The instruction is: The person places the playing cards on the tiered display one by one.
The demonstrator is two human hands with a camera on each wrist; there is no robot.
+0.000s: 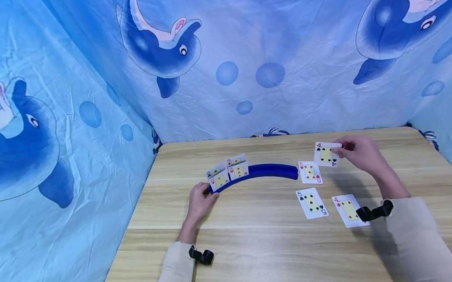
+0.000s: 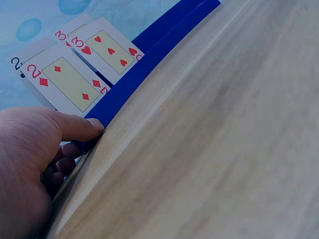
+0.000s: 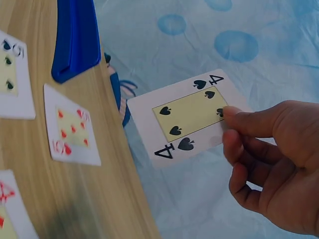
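My left hand (image 1: 199,204) pinches the left end of a curved blue card holder (image 1: 273,170), thumb on its front side. Two pairs of playing cards stand in the holder's left part: the two of diamonds (image 2: 67,79) in front of another two (image 2: 22,62), and the three of hearts (image 2: 107,50) in front of another red three (image 2: 62,36). Raised off the table, the four of spades (image 3: 189,117) is held by its edge between thumb and fingers of my right hand (image 1: 358,153), to the right of the holder.
Face up on the wooden table (image 1: 251,250) lie the five of hearts (image 1: 310,172) by the holder's right end, the five of spades (image 1: 312,203) nearer me, and the four of diamonds (image 1: 348,211) below my right wrist. A blue dolphin-print curtain (image 1: 217,111) hangs behind and at the sides.
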